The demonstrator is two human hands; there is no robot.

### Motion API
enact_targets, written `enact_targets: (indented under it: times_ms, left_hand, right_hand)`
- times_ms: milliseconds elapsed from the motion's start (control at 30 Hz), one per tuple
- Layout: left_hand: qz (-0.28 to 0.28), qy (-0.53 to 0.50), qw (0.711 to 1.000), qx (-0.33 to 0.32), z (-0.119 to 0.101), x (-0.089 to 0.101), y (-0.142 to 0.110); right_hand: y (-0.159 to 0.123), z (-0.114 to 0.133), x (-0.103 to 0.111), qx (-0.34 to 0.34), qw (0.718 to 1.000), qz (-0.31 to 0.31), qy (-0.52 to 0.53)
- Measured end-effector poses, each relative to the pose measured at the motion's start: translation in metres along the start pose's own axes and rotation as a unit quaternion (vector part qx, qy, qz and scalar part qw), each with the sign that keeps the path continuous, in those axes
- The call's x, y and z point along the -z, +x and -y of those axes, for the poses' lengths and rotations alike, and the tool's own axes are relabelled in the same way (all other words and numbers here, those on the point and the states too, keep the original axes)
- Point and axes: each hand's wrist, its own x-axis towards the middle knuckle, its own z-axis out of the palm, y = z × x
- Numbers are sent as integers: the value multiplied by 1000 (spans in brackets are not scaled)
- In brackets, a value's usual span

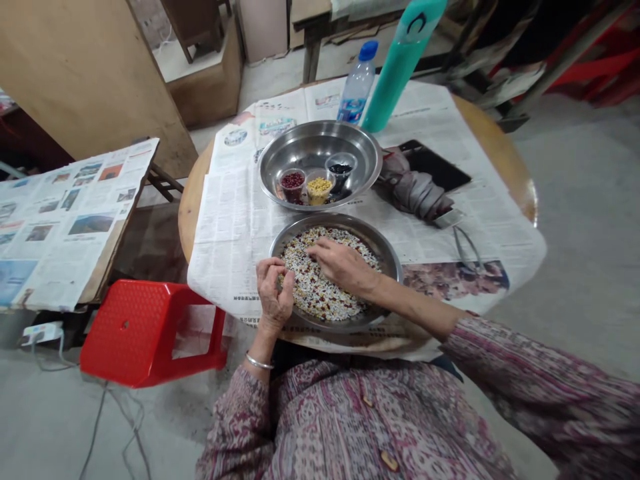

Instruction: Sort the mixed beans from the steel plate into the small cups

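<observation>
The left hand (274, 290) is closed to a pinch, thumb and fingertips together just over the near edge of the grain; whether anything sits in the pinch is hidden. A metal bangle (259, 361) circles that wrist. The right hand (341, 265) lies open and low, fingers spread, its fingertips resting on a mix of white rice, red beans and small pale grains (320, 293). The mix forms a shallow layer in a steel basin (390, 267), which sits on newspaper (220, 247) on a round wooden desk (520, 180). The thin layer and light, low hand suit this work, keeping the grains spread and visible, away from the sloped wall. Just beyond the far rim, a second steel basin (320, 130) holds a plastic cup of red beans (293, 183), one of yellow grains (319, 188) and one of black grains (340, 169). Room is tight ahead, where the rims nearly meet. To the right lie folded grey fabric (417, 190) and metal tongs (465, 247); a red plastic stool (150, 333) stands beyond the desk's left edge.
</observation>
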Motion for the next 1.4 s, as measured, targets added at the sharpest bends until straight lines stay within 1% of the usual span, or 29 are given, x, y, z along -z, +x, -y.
enact_targets:
  times_ms: [67,133,200,333,400,467,533,600,733,800,867,967,1033,1067,1133,1233,1300,1400]
  left_hand:
    - [-1,-4,1000,-2,0,0,0]
    - [-2,-2,1000,-3,0,0,0]
    - [-3,4,1000,-4,0,0,0]
    - [-3,15,1000,-10,1,0,-1]
    - [-3,18,1000,-14,1,0,-1]
    - [-2,20,1000,-16,1,0,-1]
    - [-1,21,1000,-18,0,0,0]
    - [-2,21,1000,-21,-1,0,1]
    - [-4,17,1000,-24,-1,0,1]
    - [-6,20,999,-24,0,0,1]
    - [-8,26,999,-23,0,0,1]
    - [-8,27,999,-18,1,-1,0]
    - [-7,25,1000,-15,1,-1,1]
    - [-6,24,1000,-14,2,-1,1]
    - [-7,26,1000,-13,2,-1,1]
    - [-10,25,1000,-12,4,-2,0]
    - [-11,19,1000,-8,4,-2,0]
    - [-9,14,1000,-8,4,-3,0]
  right_hand:
    - [3,-8,4,-49,999,-22,1]
    - [0,-8,5,-59,998,-30,22]
    - [-7,0,3,-23,998,-14,56]
    - [-25,17,-1,89,987,65,117]
    - [-33,17,2,107,982,99,122]
    - [-37,10,8,97,983,118,106]
    - [-39,1,15,71,988,116,76]
    - [-39,-5,21,52,992,99,51]
    - [-31,-2,29,55,996,65,28]
    - [-22,1,34,42,999,25,19]
    - [-7,2,44,13,999,-34,26]
    - [23,-4,66,-55,991,-120,35]
    - [46,-11,81,-106,983,-148,20]
    - [58,-15,88,-127,980,-153,7]
    - [80,-24,96,-157,977,-139,-21]
    - [108,-42,96,-165,980,-103,-32]
    - [121,-55,89,-150,985,-82,-40]
    - [133,-73,77,-98,990,-79,-64]
